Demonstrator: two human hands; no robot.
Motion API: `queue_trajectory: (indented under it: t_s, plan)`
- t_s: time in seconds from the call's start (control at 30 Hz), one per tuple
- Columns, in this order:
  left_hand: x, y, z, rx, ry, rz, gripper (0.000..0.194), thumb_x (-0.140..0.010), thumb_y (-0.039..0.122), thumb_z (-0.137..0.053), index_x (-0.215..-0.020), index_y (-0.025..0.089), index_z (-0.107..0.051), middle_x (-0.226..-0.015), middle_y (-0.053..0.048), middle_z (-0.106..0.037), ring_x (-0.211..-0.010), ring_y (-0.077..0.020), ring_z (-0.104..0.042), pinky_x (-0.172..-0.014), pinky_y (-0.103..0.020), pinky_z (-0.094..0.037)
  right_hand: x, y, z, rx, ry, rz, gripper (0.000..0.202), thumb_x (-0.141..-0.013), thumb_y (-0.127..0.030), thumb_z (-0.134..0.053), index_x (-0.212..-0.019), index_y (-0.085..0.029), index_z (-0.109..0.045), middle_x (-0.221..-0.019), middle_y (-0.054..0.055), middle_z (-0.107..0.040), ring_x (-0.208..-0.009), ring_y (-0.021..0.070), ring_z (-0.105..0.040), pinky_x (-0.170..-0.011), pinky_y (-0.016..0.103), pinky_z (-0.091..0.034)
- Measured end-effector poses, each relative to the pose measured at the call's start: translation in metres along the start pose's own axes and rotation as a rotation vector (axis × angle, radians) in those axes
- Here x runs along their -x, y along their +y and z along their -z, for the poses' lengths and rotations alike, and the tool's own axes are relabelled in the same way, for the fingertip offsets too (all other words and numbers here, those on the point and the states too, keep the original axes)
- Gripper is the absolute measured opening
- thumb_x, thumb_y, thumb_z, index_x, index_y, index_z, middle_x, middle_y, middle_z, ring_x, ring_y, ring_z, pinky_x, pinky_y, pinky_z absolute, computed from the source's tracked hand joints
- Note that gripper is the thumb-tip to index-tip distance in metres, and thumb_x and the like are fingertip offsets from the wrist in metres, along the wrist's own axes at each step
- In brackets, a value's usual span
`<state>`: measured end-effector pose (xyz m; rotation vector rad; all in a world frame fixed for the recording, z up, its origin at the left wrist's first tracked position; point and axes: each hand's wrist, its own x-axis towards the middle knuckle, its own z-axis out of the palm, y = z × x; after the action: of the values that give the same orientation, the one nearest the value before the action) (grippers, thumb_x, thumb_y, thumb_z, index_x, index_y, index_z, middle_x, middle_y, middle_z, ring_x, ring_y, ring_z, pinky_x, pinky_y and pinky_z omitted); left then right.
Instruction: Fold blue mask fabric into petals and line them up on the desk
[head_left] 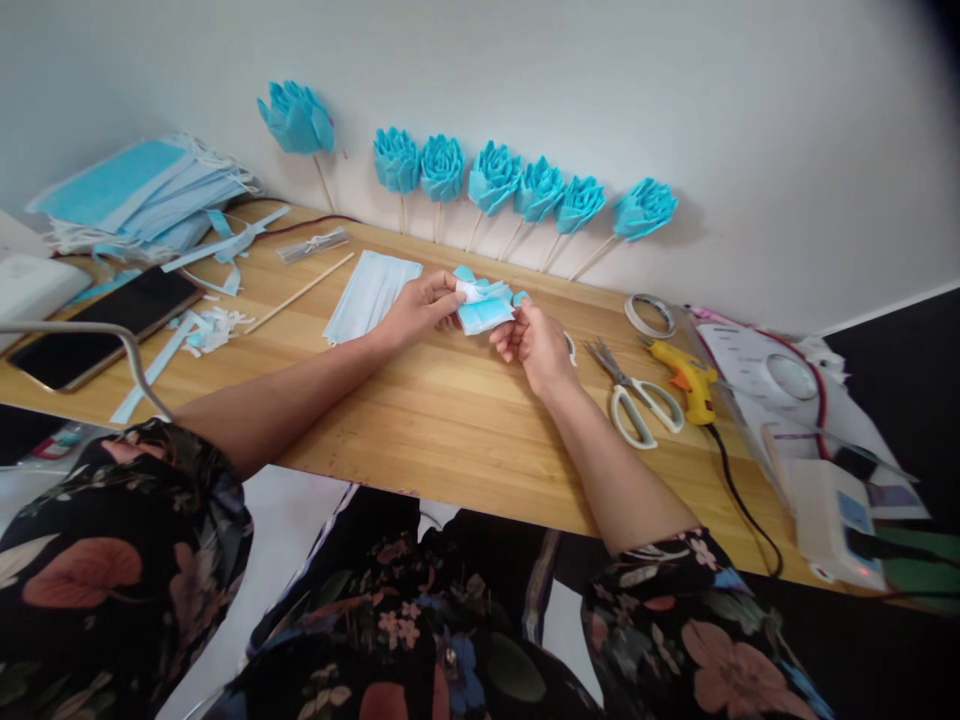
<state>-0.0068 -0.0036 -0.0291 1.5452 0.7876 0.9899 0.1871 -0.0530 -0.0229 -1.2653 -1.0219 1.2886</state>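
Note:
Between my two hands, above the wooden table (450, 420), is a partly folded piece of light-blue face mask fabric (484, 308) with a white inner side and petal-like edges. My left hand (420, 305) pinches its left part between thumb and fingers. At the right edge of the fabric, the thumb and fingertips of my right hand (536, 340) are closed on it. A flat pleated face mask (367, 290) lies just left of my left hand. To the right of my right hand lie scissors (634, 390) with white handles.
Blue fabric flowers (495, 178) on sticks lean against the wall. At the left are stacked masks (135, 190), a phone (105, 325), a wooden stick (300, 292) and fabric scraps (210, 330). A yellow glue gun (686, 380) and a tape roll (649, 315) lie at the right.

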Motion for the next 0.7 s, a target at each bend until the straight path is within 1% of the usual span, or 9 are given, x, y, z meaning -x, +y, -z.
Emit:
queue_trajectory:
  t_s: [0.07,0.17,0.23,0.3,0.4,0.5,0.6,0.7]
  plan:
    - [0.0002,0.0004,0.0001,-0.004,0.002,-0.001,0.041,-0.087,0.053,-0.073,-0.093,0.016,-0.056,-0.07,0.0,-0.067,-0.061,-0.0117,-0.065,-0.059,-0.023,-0.049,-0.0002,0.0005,0.0007,0.0,-0.014,0.008,0.05,-0.087,-0.069,-0.061,-0.073,-0.021,-0.059,-0.06,0.001,-0.069,-0.047,0.009,-0.055,-0.041,0.02,-0.039]
    - [0.0002,0.0006,0.0002,-0.003,0.003,-0.002,0.04,-0.088,0.052,-0.072,-0.093,0.016,-0.057,-0.071,0.0,-0.067,-0.062,-0.0115,-0.065,-0.059,-0.023,-0.05,0.0,0.0018,0.0017,0.017,-0.047,0.037,0.039,-0.088,-0.055,-0.064,-0.07,-0.021,-0.059,-0.063,0.001,-0.07,-0.049,0.0089,-0.056,-0.043,0.02,-0.04]
    - [0.0001,0.0004,0.0004,-0.006,0.001,-0.002,0.038,-0.089,0.05,-0.072,-0.093,0.016,-0.057,-0.071,0.0,-0.067,-0.061,-0.0111,-0.065,-0.059,-0.023,-0.05,0.0001,0.003,0.0022,0.021,-0.058,0.051,0.032,-0.088,-0.046,-0.063,-0.069,-0.021,-0.059,-0.064,0.001,-0.07,-0.05,0.0086,-0.055,-0.043,0.02,-0.04]
    - [-0.0002,-0.0002,0.0005,-0.006,-0.004,-0.006,0.037,-0.089,0.049,-0.072,-0.092,0.016,-0.057,-0.07,0.0,-0.067,-0.06,-0.0108,-0.064,-0.059,-0.022,-0.049,0.0002,0.004,0.0025,0.019,-0.06,0.055,0.027,-0.087,-0.041,-0.063,-0.068,-0.021,-0.059,-0.063,0.001,-0.07,-0.049,0.008,-0.055,-0.043,0.02,-0.04]
    - [-0.0001,-0.0013,0.0007,0.003,-0.017,-0.016,0.039,-0.088,0.052,-0.072,-0.091,0.017,-0.056,-0.07,0.0,-0.068,-0.059,-0.0104,-0.063,-0.058,-0.022,-0.048,0.0004,0.0046,0.0031,0.016,-0.059,0.056,0.023,-0.084,-0.039,-0.065,-0.071,-0.021,-0.06,-0.062,0.0,-0.068,-0.05,0.0077,-0.055,-0.043,0.019,-0.039]
    - [0.0004,-0.0024,0.001,0.011,-0.042,-0.04,0.044,-0.086,0.057,-0.074,-0.093,0.017,-0.057,-0.072,0.0,-0.069,-0.058,-0.0098,-0.062,-0.057,-0.022,-0.046,0.0001,0.0047,0.0041,0.015,-0.061,0.062,0.018,-0.081,-0.039,-0.069,-0.083,-0.022,-0.063,-0.064,-0.002,-0.068,-0.052,0.0085,-0.057,-0.044,0.019,-0.041]
    - [0.0006,-0.0034,0.0013,0.024,-0.079,-0.069,0.048,-0.085,0.061,-0.073,-0.093,0.017,-0.057,-0.072,-0.001,-0.07,-0.06,-0.011,-0.064,-0.057,-0.022,-0.045,-0.001,0.0056,0.005,-0.004,-0.061,0.073,0.024,-0.079,-0.038,-0.073,-0.095,-0.023,-0.064,-0.072,-0.002,-0.069,-0.058,0.0102,-0.061,-0.045,0.02,-0.044]
    - [0.0005,-0.0039,0.0011,0.039,-0.103,-0.084,0.05,-0.085,0.063,-0.073,-0.092,0.017,-0.056,-0.07,-0.002,-0.07,-0.062,-0.0121,-0.065,-0.058,-0.022,-0.046,-0.0019,0.0069,0.0052,-0.002,-0.084,0.089,0.03,-0.077,-0.042,-0.075,-0.098,-0.024,-0.065,-0.084,-0.001,-0.07,-0.068,0.0117,-0.064,-0.049,0.021,-0.047]
